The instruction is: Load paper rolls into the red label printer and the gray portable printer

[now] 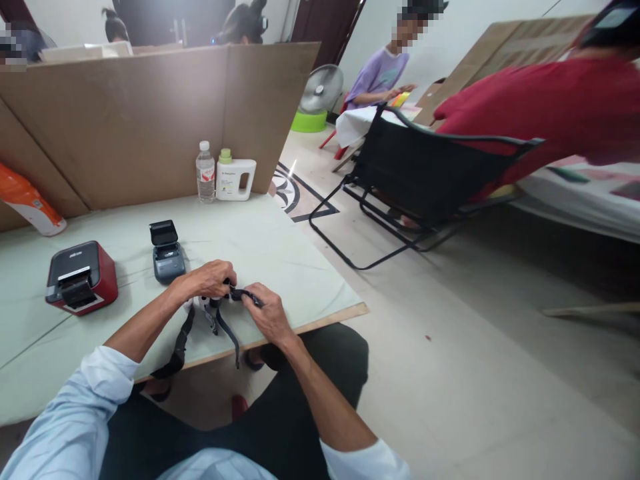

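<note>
At the table's front edge, both hands work at a black strap (229,331) with small white and dark fittings, and its loose ends hang down over the edge. My left hand (213,279) is closed over the upper part of this strap assembly, its fingertips at a small dark piece. My right hand (270,313) grips a short black end of the strap between thumb and fingers, just right of the left hand. The fingers cover much of the assembly, so its exact kind does not show. Behind the left wrist stands a small dark-grey label printer (169,263), its lid raised.
A red and black printer (83,277) sits on the table's left. A water bottle (205,172), a white jug (236,179) and an orange bottle (30,200) stand by the cardboard partition (135,120). Rightward are a black folding chair (425,160) and people at another table.
</note>
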{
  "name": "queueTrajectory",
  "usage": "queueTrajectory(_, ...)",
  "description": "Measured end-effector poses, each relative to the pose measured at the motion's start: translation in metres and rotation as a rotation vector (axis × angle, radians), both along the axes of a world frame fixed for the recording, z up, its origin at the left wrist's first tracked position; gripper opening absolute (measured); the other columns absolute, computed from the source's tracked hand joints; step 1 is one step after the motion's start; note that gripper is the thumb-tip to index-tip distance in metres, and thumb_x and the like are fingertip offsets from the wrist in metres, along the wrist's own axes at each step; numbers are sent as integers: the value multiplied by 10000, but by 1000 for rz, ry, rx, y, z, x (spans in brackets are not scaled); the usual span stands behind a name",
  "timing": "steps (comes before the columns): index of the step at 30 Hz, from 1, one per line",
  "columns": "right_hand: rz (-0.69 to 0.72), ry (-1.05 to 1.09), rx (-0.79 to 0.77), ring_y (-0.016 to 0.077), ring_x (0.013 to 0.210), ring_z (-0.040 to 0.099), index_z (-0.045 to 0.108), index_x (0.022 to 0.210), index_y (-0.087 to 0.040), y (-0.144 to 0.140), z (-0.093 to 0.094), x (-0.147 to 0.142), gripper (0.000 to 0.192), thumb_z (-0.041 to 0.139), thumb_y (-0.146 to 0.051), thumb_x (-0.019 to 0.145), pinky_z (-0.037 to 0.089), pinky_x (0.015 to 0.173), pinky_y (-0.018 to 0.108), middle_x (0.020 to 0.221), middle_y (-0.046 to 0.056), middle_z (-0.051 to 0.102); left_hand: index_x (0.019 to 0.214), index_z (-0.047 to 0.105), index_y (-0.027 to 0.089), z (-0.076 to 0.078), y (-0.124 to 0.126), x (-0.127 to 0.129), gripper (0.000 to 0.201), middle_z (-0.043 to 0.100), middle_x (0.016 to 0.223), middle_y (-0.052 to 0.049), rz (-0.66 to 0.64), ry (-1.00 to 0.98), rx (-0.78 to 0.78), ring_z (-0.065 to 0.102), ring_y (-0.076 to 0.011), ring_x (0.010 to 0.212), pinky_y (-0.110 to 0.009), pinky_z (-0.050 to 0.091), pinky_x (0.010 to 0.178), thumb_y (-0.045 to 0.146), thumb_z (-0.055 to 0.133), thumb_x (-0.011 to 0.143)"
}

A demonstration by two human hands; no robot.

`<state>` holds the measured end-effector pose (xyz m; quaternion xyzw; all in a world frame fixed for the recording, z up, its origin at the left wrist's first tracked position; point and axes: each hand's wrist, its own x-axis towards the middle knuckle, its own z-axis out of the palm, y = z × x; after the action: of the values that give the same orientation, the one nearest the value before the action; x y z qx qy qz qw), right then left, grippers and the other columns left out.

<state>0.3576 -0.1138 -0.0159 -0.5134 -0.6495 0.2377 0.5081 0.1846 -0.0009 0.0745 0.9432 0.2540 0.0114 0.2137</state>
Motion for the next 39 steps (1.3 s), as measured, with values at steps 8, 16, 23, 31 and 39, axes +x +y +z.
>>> queueTrajectory(8, -5, -311, 91, 300, 1101, 621, 756, 1136, -214, -41, -11, -8, 271, 576, -157, 942, 530, 963, 503, 1134, 138, 716, 1038, 799, 211, 14, -18, -8, 295, 775, 1082, -88, -35, -19, -8, 697, -237, 1017, -311, 505, 948, 167, 593, 831)
queueTrajectory(16, -23, -384, 159, 307, 1185, 602, 711, 1191, -181, -57, -6, -14, 262, 580, -183, 964, 533, 1002, 519, 1243, 153, 691, 1191, 700, 178, 26, -34, -74, 386, 738, 1172, -93, 308, 56, -27, 674, -272, 1104, -381, 513, 1002, 230, 582, 827)
queueTrajectory(23, 14, -432, 154, 317, 1207, 602, 709, 1137, -188, -68, -2, -23, 256, 571, -142, 926, 523, 1039, 537, 1271, 159, 678, 1178, 692, 201, 5, -53, -78, 377, 740, 1174, -86, 305, 43, -9, 682, -270, 1077, -368, 511, 966, 189, 581, 818)
queueTrajectory(31, -12, -338, 172, 300, 1120, 658, 698, 1124, -193, -70, 2, -15, 200, 645, -239, 937, 558, 980, 502, 1184, 148, 705, 1025, 728, 205, 5, -57, -72, 258, 755, 1006, -67, 324, -33, 29, 688, -242, 897, -326, 503, 825, 162, 628, 790)
queueTrajectory(39, 12, 34, 59, 216, 957, 682, 675, 1100, -215, -56, 36, -19, 155, 602, -286, 983, 579, 819, 363, 1039, 88, 704, 967, 702, 183, 20, -61, -84, 278, 729, 936, -43, 317, -332, -18, 645, -176, 806, -289, 481, 744, 74, 577, 743)
